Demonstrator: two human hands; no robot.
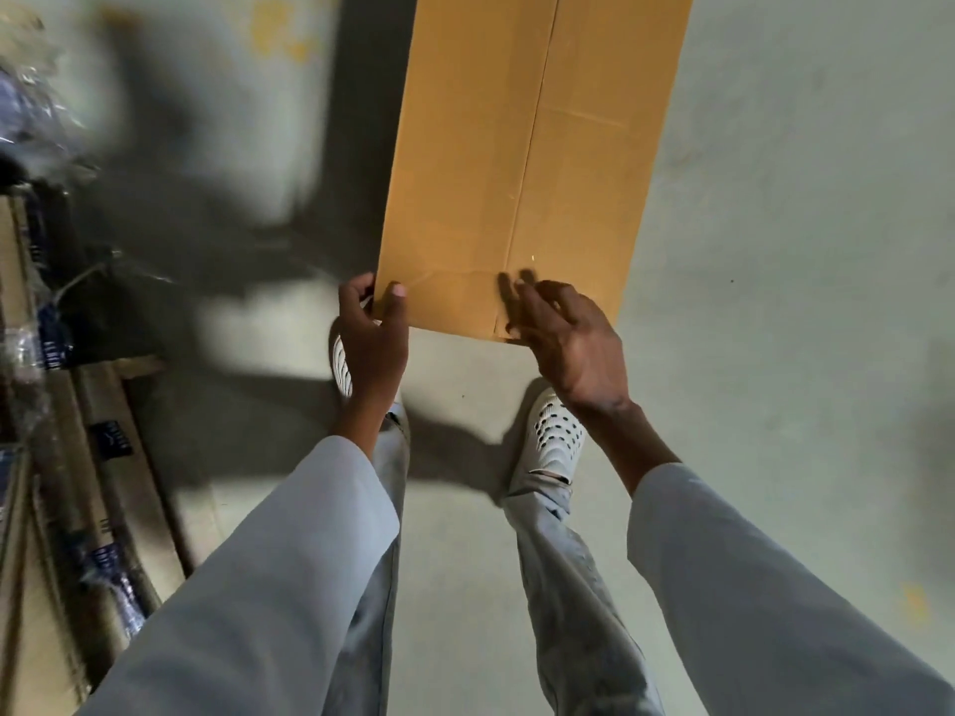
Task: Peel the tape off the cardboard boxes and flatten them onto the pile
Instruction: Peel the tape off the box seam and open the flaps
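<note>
Pale grey sleeves fill the lower frame, both arms reaching forward and down. Below them, light jeans and white perforated shoes stand on a grey concrete floor.

Left hand grips the near left corner of a flattened cardboard box: thumb on the top face, fingers curled round the left edge. Right hand is loosely spread, fingers half straight, fingertips at the near edge of the box close to its centre seam; whether they press the cardboard or hover just above it, cannot tell. It has hold of nothing that shows.

Box is a long tan panel held flat, running away from the person toward the top of frame, near end level with the hands, above the floor in front of the feet. A lengthwise seam runs up its middle, with a cross crease near the hands and another farther up. Tape is not clearly visible; only a faint glossy strip along the seam.

Far left, motion-blurred: stacked flat cardboard with dark printed labels, and crumpled clear plastic wrap near the top left corner. Dark shadows of the person lie across the floor left of the box.
</note>
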